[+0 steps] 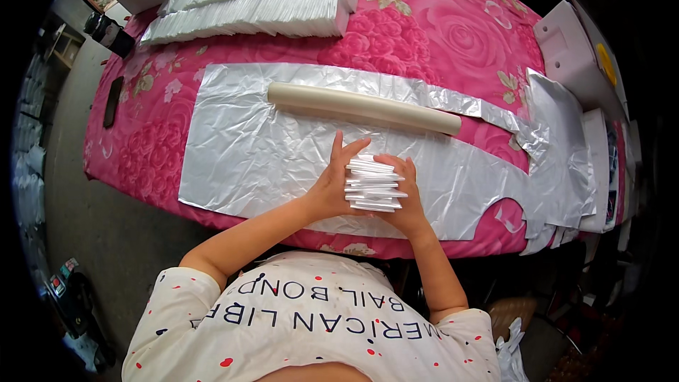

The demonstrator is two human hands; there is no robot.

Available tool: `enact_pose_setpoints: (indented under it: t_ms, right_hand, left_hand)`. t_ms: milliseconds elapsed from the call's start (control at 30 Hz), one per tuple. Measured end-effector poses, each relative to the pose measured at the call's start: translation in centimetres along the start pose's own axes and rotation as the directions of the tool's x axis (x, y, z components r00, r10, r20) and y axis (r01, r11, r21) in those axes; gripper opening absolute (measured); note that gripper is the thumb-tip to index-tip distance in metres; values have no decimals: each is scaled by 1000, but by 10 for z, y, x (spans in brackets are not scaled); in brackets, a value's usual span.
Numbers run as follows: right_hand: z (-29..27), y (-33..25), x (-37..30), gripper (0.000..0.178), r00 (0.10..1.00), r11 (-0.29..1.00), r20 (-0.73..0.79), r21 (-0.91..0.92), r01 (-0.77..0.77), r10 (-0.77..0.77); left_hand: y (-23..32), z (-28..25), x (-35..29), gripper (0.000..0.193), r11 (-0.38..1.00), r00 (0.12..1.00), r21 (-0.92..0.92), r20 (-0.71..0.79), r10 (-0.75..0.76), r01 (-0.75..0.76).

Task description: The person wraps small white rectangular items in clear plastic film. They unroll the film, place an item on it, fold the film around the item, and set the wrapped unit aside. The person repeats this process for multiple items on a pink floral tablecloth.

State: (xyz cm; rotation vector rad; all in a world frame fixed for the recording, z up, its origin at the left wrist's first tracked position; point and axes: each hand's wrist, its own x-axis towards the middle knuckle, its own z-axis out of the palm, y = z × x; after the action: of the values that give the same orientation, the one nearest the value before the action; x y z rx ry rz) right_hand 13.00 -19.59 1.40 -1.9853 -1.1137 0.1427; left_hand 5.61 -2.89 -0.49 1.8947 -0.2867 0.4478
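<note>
Between my two hands is a stack of thin white folded packets (373, 184), seen edge-on. My left hand (334, 182) presses its left side, with the thumb and forefinger stretched beyond the far end. Along the right side of the stack, my right hand (406, 194) curls its fingers inward. Both hands are over a wrinkled silvery plastic sheet (233, 141). Just beyond them, a long cream-coloured roll or tube (364, 107) lies slantwise on the sheet.
Rows of similar white packets (262, 10) stand at the far left of the pink floral tablecloth (453, 21). A dark bottle (109, 34) and a dark flat object (113, 102) are near the left edge. White boxes (576, 56) and more silvery sheeting (559, 148) occupy the right.
</note>
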Motion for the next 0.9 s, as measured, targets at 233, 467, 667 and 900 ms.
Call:
enact_pose_setpoints:
  t_ms: [233, 467, 667, 900]
  right_hand:
    - [-2, -7, 4, 97, 1000, 996, -23, 90, -10, 12]
    - [2, -5, 1, 111, 991, 990, 101, 104, -94, 84]
    - [-48, -54, 16, 99, 988, 983, 147, -184, -18, 46]
    - [-28, -53, 36, 70, 954, 918, 298, -382, 106, 14]
  left_hand:
    - [16, -2, 6, 140, 998, 997, 14, -20, 69, -69]
    - [-8, 5, -5, 125, 981, 1000, 193, 18, 5, -8]
    - [-10, 9, -7, 122, 966, 999, 260, 43, -11, -1]
    - [-5, 22, -9, 115, 978, 992, 169, -56, -112, 120]
